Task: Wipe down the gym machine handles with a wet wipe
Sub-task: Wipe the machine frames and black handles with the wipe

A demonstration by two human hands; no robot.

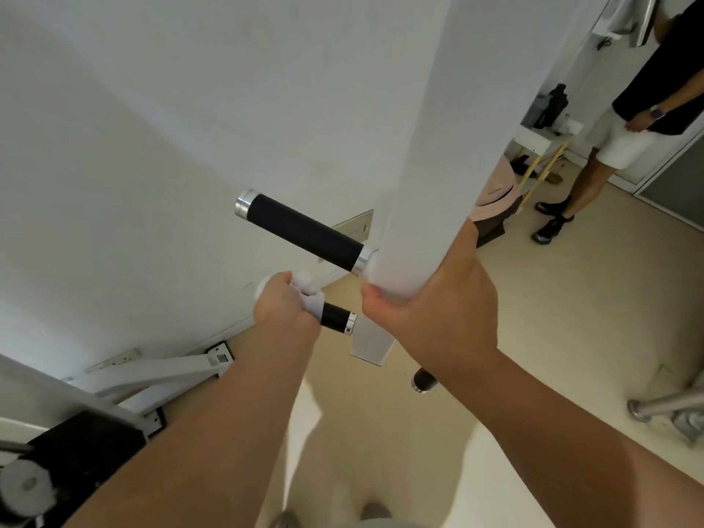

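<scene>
Wipe (309,289), seemingly inside left grip (284,304)

A white wall (152,108) met a beige floor (552,318). At the far right stood a small white table (531,141) with a dark bottle (557,104) on it, near a person (655,89) in white shorts

matt black grips, shiny metal caps, white painted frame

Upper handle (304,233) has a matt, slightly textured black grip with polished silver end collars. The post (426,146) looks smooth, satin white. Wet wipe (310,295) is soft crumpled white cloth-like stuff. Floor (571,299) is smooth beige, faint sheen.
</scene>
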